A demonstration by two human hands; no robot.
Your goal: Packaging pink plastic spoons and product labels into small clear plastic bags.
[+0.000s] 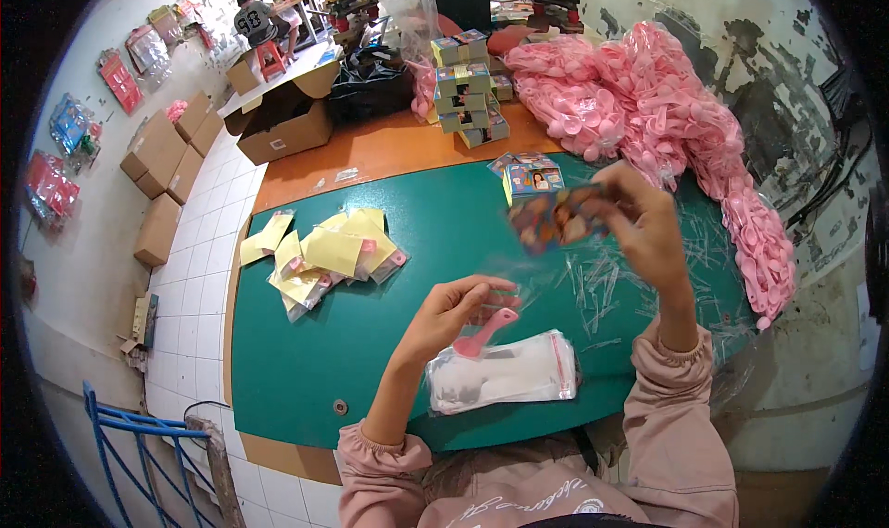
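Left hand point(454, 310) pinches a clear bag point(505, 292) with a pink comb point(484, 332) near the counter's point(324, 361) near edge; right hand point(648, 227) grips a card point(556, 218). We should spread the mouth wide, then slide it flat.

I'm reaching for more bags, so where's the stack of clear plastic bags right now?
In the head view, the stack of clear plastic bags lies on the green table at its near edge, just right of the left hand.

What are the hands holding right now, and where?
Left hand pinches a pink spoon at its bowl end; right hand grips a blurred picture card by its right edge.
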